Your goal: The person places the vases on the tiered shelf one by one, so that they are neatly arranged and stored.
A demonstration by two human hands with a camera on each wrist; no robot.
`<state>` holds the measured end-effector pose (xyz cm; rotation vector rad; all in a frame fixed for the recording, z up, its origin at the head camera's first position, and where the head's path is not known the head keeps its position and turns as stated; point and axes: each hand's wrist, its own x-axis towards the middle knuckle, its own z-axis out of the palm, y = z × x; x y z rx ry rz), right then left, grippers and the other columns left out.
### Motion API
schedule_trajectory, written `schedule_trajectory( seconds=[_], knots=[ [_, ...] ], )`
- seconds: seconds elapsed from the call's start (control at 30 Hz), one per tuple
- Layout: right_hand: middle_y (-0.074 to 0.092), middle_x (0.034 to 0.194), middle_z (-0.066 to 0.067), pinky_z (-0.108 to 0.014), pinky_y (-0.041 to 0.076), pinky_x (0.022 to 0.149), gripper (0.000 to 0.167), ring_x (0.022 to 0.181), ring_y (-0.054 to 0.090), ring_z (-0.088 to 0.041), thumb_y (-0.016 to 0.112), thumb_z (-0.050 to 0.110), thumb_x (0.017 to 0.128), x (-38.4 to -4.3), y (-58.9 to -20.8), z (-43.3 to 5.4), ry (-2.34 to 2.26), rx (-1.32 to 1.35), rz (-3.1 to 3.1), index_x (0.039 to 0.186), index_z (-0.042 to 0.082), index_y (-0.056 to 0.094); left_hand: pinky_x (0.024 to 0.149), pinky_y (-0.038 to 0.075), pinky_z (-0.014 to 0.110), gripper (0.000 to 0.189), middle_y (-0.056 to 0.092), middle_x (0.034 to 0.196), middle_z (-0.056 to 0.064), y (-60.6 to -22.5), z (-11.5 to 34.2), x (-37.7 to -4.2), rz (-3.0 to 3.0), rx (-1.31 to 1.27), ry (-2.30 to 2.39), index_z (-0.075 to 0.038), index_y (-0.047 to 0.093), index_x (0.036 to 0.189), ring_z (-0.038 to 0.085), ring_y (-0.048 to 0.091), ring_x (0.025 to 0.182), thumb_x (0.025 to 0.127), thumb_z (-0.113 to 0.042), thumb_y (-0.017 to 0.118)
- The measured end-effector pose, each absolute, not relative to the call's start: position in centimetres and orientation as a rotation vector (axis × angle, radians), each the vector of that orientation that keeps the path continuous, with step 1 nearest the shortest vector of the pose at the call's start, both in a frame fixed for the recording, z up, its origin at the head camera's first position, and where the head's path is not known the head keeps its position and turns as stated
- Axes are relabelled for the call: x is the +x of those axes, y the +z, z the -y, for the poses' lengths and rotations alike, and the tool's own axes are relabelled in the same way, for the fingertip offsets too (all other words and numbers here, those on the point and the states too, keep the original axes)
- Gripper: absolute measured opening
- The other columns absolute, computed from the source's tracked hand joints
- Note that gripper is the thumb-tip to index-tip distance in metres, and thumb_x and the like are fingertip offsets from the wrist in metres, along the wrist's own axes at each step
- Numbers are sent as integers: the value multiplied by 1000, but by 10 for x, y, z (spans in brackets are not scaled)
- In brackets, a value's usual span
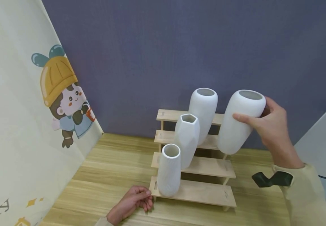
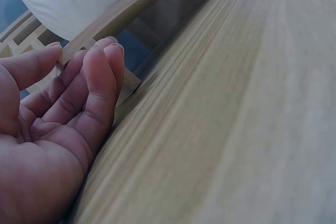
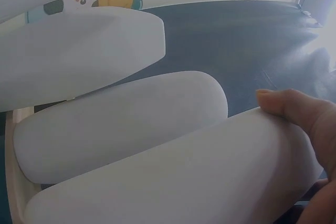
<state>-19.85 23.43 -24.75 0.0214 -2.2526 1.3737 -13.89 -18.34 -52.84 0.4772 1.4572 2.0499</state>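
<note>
My right hand (image 1: 273, 124) grips a large smooth white vase (image 1: 237, 125) near its top, thumb on the front. This vase leans, mouth to the upper right, its base overlapping the right end of the wooden stepped stand (image 1: 202, 192) in the head view. At the stand's lower left corner my left hand (image 1: 133, 201) pinches the board edge between thumb and curled fingers (image 2: 100, 77). A small textured white vase (image 1: 169, 175) stands on the lowest step. Behind it are a faceted white vase (image 1: 186, 141) one step up and a rounded white vase (image 1: 203, 110) higher still.
The stand is on a wood-grain tabletop (image 1: 109, 163). A dark blue-grey backdrop (image 1: 151, 62) rises behind it. On the left a pale panel (image 1: 13, 94) carries a cartoon figure (image 1: 69, 100), and another printed panel (image 1: 321, 147) borders the right side.
</note>
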Motion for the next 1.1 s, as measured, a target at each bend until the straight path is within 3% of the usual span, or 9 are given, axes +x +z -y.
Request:
schedule_trajectory(
  seconds=[1.1],
  knots=[
    [58, 100, 15, -14, 50, 63, 68, 89, 57, -6, 91, 30, 73, -303, -185, -253, 1456, 106, 2249, 131, 19, 56, 64, 58, 17, 25, 76, 83, -6, -523, 139, -166, -1497, 404, 2139, -11, 68, 94, 3, 72, 74, 106, -14, 46]
  ],
)
